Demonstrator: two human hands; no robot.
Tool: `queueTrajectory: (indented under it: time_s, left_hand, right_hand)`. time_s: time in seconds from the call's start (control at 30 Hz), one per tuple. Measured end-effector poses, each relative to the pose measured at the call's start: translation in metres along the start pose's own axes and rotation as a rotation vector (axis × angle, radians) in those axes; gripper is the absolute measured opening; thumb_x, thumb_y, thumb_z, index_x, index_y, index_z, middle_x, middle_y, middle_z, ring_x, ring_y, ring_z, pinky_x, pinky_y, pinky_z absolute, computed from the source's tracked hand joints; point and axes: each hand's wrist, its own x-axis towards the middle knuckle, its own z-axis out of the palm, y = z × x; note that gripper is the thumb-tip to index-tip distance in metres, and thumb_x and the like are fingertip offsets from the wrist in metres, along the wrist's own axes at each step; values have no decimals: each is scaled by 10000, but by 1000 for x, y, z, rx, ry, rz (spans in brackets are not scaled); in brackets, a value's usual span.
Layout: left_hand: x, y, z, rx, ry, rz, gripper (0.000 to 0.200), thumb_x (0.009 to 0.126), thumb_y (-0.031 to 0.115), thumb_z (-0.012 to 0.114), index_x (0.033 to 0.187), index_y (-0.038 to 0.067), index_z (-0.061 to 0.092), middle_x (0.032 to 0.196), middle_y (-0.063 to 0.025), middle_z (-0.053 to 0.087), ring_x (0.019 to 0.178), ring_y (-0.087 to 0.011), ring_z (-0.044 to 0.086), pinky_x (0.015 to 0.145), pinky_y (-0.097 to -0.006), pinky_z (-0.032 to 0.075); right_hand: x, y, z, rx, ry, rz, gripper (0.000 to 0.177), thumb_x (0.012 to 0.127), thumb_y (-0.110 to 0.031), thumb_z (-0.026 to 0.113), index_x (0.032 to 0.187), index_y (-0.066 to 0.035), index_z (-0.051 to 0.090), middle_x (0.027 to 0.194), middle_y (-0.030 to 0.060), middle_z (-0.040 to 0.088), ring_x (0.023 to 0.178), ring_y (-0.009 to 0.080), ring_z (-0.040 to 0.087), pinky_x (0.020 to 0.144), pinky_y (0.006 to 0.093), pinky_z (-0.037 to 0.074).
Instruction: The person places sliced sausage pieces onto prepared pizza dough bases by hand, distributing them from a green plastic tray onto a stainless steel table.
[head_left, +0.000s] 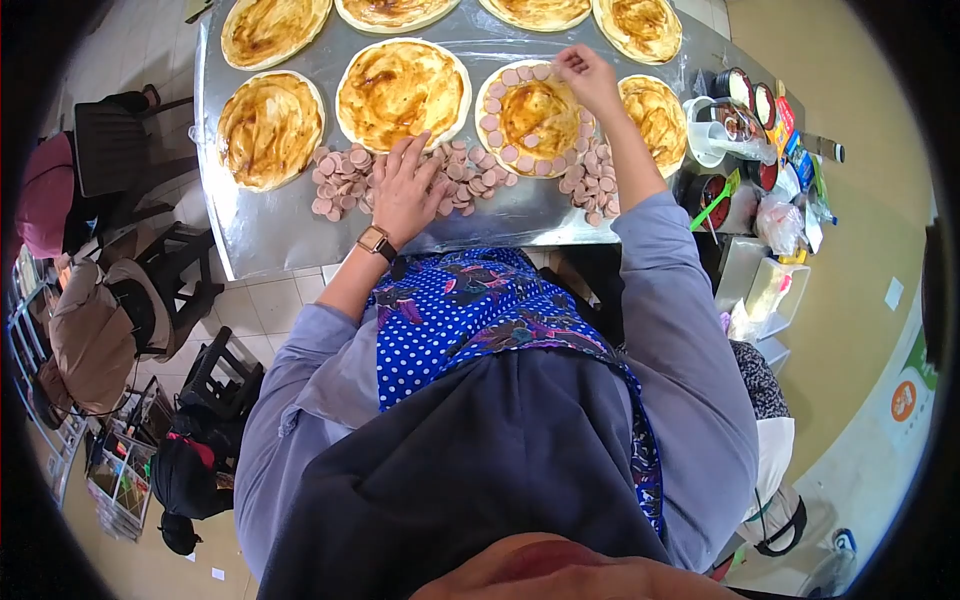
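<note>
On the metal table, a round dough base (540, 115) spread with sauce carries a ring of pink sausage slices (494, 105) along much of its edge. My right hand (590, 80) is over the upper right rim of this base, fingertips pinched together; whatever is between them is hidden. My left hand (407, 190) lies palm down, fingers apart, on a heap of sausage slices (343, 182), touching the lower edge of a second sauced base (400, 92). A smaller heap of slices (590, 185) sits beneath my right forearm.
More sauced bases, such as one at left (270, 130) and one at right (652, 120), stand on the metal table (260, 235). Along its right side are a clear plastic jug (707, 140), tubs, a green-handled utensil (712, 205) and packets. Dark stools (185, 270) stand at left.
</note>
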Motion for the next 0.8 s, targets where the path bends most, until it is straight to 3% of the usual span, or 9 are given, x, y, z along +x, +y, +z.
queueTrajectory:
  time_s: [0.07, 0.13, 0.17, 0.23, 0.33, 0.43, 0.53, 0.67, 0.8]
  left_hand:
    - [1, 1, -1, 4, -4, -1, 375, 825, 298, 732, 1145, 109, 680, 1489, -97, 475, 1357, -309, 419, 1077, -487, 309]
    - [1, 1, -1, 7, -11, 1, 382, 824, 298, 733, 1151, 109, 678, 1491, -101, 474, 1357, -311, 418, 1074, -487, 311]
    - [1, 0, 0, 11, -18, -8, 370, 838, 310, 732, 1156, 128, 676, 1502, -96, 469, 1368, -317, 413, 1089, -490, 308]
    - [3, 1, 2, 14, -24, -15, 359, 852, 323, 731, 1160, 147, 674, 1514, -91, 463, 1378, -323, 408, 1103, -493, 306]
    - [6, 2, 2, -10, -38, -15, 382, 855, 310, 727, 1194, 148, 662, 1523, -94, 449, 1379, -330, 402, 1105, -498, 304]
    - [12, 4, 1, 2, -57, 1, 406, 857, 290, 723, 1231, 152, 650, 1535, -96, 429, 1383, -335, 392, 1107, -503, 303]
    - [21, 7, 3, 30, -81, 39, 403, 852, 311, 708, 1203, 118, 659, 1509, -109, 445, 1365, -323, 406, 1096, -503, 304]
    - [41, 11, 12, 16, -69, 88, 427, 892, 334, 673, 1269, 137, 636, 1523, -97, 424, 1376, -316, 390, 1103, -505, 302]
    - [70, 15, 17, 55, -99, 120, 463, 897, 334, 665, 1333, 185, 613, 1558, -82, 387, 1384, -321, 379, 1110, -499, 295]
  right_hand:
    - [-1, 10, -9, 174, 64, -18, 157, 856, -172, 731, 1005, -124, 744, 882, 49, 609, 832, 230, 642, 736, 348, 531]
    - [-13, 4, -21, -273, 160, -185, 209, 880, -136, 691, 1067, -191, 764, 904, 29, 591, 862, 230, 626, 738, 348, 529]
    - [-20, 2, -22, -274, 163, -183, 209, 880, -136, 691, 1067, -191, 764, 904, 29, 591, 862, 230, 626, 738, 348, 529]
    - [-31, -2, -21, -623, 129, -316, 303, 870, -71, 645, 1086, -243, 768, 932, 11, 563, 933, 227, 608, 748, 359, 528]
    - [-36, -1, -14, -721, 76, -302, 243, 890, -149, 663, 1065, -284, 763, 953, 9, 544, 973, 208, 602, 727, 368, 532]
    - [-37, -8, -11, -699, 108, -339, 404, 807, -26, 598, 1085, -264, 768, 946, 20, 536, 980, 223, 586, 783, 386, 529]
    - [-37, -16, -6, -728, 73, -439, 397, 812, -31, 594, 1091, -257, 763, 955, 22, 540, 966, 227, 587, 782, 387, 529]
    - [-37, -15, 0, -781, 91, -410, 363, 846, -43, 586, 1102, -236, 755, 959, 29, 557, 962, 236, 599, 781, 398, 531]
    - [-42, -15, 0, -272, 171, -78, 182, 902, -163, 665, 1071, -157, 736, 895, 68, 672, 851, 249, 667, 738, 384, 540]
